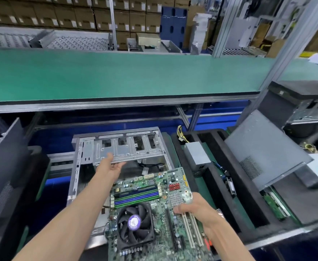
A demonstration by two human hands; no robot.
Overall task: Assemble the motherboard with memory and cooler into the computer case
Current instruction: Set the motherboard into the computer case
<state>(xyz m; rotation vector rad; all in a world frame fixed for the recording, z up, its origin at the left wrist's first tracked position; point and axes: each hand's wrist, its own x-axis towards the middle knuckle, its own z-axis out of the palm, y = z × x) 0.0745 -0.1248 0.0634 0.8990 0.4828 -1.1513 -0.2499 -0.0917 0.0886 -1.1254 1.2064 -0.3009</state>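
Seating step at hand — green motherboard (pixel 150 210) with black fan cooler (pixel 134 222) gripped in right hand (pixel 194 209) above open grey steel case (pixel 116 153), left hand (pixel 110 166) open-fingered at its drive-bay bracket (pixel 124 147) — next, probably lowering inside.

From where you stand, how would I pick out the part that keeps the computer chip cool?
Find the green motherboard that the right hand holds over the open metal case below the green bench. On its near half sits the cooler: a square black frame around a round fan with a purple centre sticker, unlike the flat blue and green memory slots beyond it.
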